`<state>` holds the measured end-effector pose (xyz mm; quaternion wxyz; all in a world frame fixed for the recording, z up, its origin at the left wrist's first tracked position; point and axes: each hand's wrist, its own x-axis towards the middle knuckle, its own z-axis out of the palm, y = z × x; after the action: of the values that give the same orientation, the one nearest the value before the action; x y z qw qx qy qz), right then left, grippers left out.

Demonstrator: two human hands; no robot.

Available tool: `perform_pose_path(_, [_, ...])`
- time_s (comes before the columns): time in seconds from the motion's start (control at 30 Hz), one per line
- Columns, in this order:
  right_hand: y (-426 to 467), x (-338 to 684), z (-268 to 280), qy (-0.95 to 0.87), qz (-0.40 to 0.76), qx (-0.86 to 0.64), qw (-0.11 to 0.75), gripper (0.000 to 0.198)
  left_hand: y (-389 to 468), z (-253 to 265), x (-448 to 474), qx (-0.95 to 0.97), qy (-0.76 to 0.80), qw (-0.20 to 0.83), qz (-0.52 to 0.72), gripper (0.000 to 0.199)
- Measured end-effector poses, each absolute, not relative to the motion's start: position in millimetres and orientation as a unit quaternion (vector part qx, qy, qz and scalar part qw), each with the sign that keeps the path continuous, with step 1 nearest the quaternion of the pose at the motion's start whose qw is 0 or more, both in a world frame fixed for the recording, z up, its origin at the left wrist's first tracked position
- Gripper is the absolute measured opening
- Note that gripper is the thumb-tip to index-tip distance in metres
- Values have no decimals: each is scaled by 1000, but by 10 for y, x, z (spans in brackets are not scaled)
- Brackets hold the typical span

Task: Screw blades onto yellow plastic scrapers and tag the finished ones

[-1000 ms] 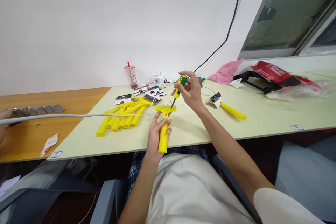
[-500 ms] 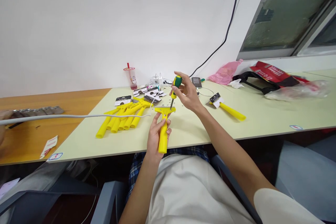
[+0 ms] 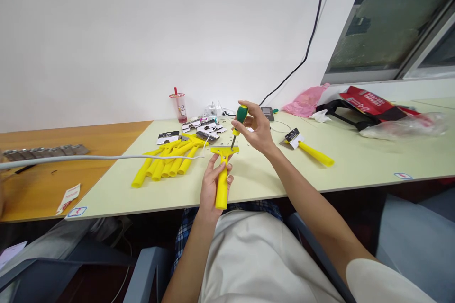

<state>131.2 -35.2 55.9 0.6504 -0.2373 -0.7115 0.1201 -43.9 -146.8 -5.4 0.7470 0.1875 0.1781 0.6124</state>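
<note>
In my left hand (image 3: 212, 184) is a yellow scraper (image 3: 222, 189), gripped by its handle with the wide head pointing away from me. My right hand (image 3: 258, 128) has its fingers around the green and yellow handle of a screwdriver (image 3: 242, 114). The screwdriver's tip meets the right side of the scraper head, where a screw seems to sit, though it is too small to be sure. Several more yellow scrapers (image 3: 170, 163) lie in a pile on the table to the left. To the right rests another scraper (image 3: 316, 154) with a black and white card on its head.
Black and white cards (image 3: 168, 137) and small loose metal parts lie behind the scrapers. A cup with a red straw (image 3: 178, 108) stands near the wall. A white cable (image 3: 106, 157) crosses the left side. A pink bag (image 3: 306, 100) and a red bag (image 3: 377, 104) lie at right.
The fingers of my right hand have shifted slightly on the screwdriver handle; its tip stays at the scraper head. A person's hand at the far left edge has mostly left the view.
</note>
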Motion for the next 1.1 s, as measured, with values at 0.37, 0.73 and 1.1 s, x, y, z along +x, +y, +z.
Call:
perform_pose_path(0.37, [-345,1317,553,-707,112,-238,656,63,-1470,-53,-443,191,179,745,614,59])
perform_pose_path(0.73, [-305,1330,530,-695,80,-256,667,70,-1498,-41,-441,192,182,743,615,63])
perform_pose_path(1.1, [-331,1311,564,-683,72,-259,679,67,-1498,-34,-438,196,179,740,619,71])
